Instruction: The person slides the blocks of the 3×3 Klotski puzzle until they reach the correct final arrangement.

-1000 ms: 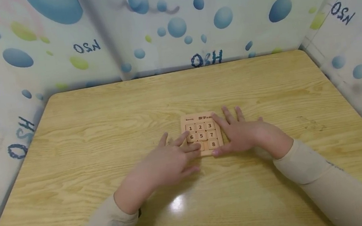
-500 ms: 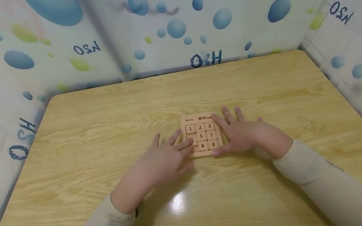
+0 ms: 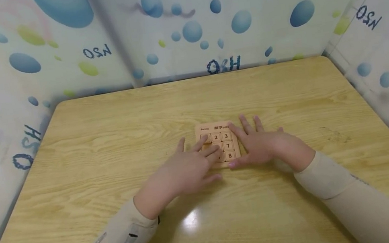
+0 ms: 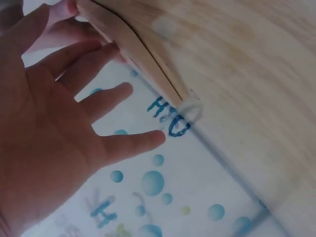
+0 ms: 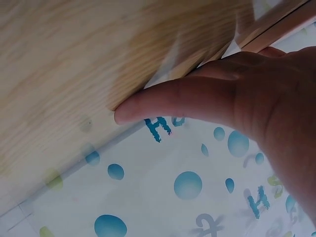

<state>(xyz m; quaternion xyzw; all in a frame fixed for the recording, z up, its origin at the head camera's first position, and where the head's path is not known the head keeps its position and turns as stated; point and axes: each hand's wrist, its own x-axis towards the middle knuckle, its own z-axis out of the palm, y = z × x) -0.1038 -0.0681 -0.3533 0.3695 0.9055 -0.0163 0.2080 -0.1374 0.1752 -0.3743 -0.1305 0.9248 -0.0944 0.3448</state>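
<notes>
A small wooden number slide puzzle (image 3: 221, 124) lies flat on the table, seen in the head view. Its tile 2 (image 3: 216, 137), tile 3 (image 3: 226, 136), tile 7 (image 3: 228, 145) and tile 8 (image 3: 230, 155) show plainly. My left hand (image 3: 187, 171) reaches over the left half with fingers extended; two fingertips overlap the upper-left tile and the middle of the grid, hiding tiles there. Spread fingers of my right hand (image 3: 259, 146) lie along the right side, with the thumb at the lower right corner and a fingertip at the upper right corner. Both wrist views show the puzzle edge-on.
The wooden table (image 3: 125, 122) has a pale grain and rounded far corners. Behind it and at both sides stands a wall covering (image 3: 168, 27) printed with blue and green bubbles and lettering. Light-coloured sleeves cover both forearms.
My left hand moved left, sliding a left-column tile downward, then came back right and slightly up over the middle. Tile 4 showed at bottom middle half a second ago. My right hand stayed in place.
</notes>
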